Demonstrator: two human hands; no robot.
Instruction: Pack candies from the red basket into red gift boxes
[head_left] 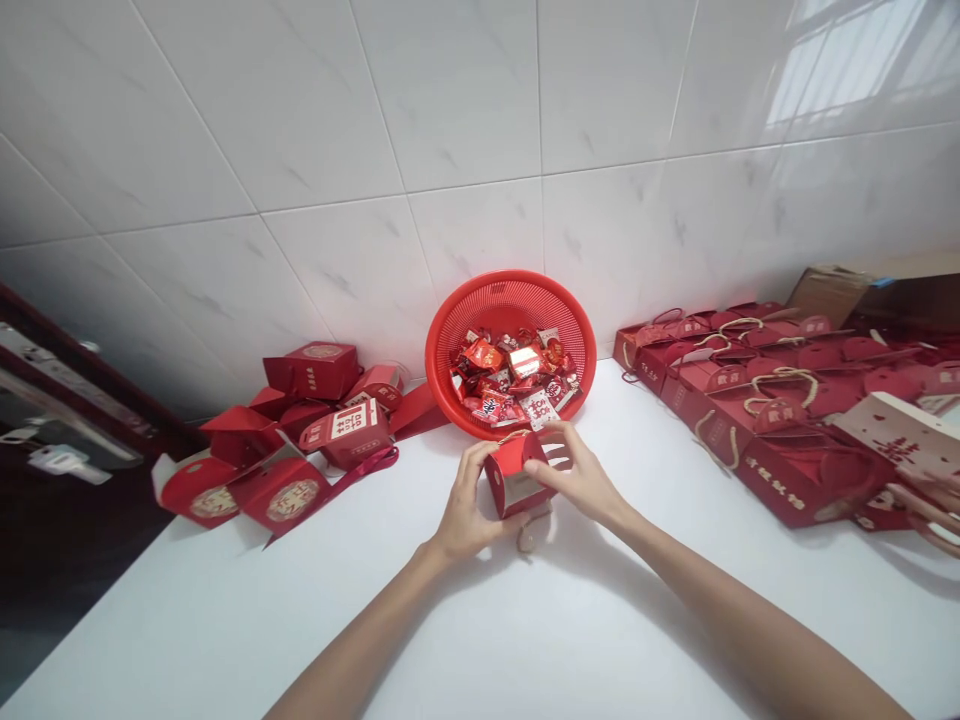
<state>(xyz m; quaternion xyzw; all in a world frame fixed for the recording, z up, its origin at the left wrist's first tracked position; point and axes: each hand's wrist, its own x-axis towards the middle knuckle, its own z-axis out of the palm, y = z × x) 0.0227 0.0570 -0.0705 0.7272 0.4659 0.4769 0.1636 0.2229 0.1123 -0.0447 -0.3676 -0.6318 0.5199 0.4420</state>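
Note:
Between my two hands, just in front of the basket, is a small red gift box [514,492] with a flap at its top and a beige cord loop [527,535] hanging at its near side. My left hand [463,515] is closed around the box's left side, thumb along the lower front. From the right, my right hand [577,480] grips the box, its thumb at the flap and its fingers behind the far side. What lies inside the box is hidden. Right behind it stands a red plastic basket [442,330] holding many wrapped sweets [499,375].
Loose red boxes [300,440], some with flaps up, lie in a heap at the left. Rows of red boxes with cord handles [750,400] stand at the right, a cardboard box [832,295] behind. Another person's hand [934,505] is at the right edge, near a printed box [896,435].

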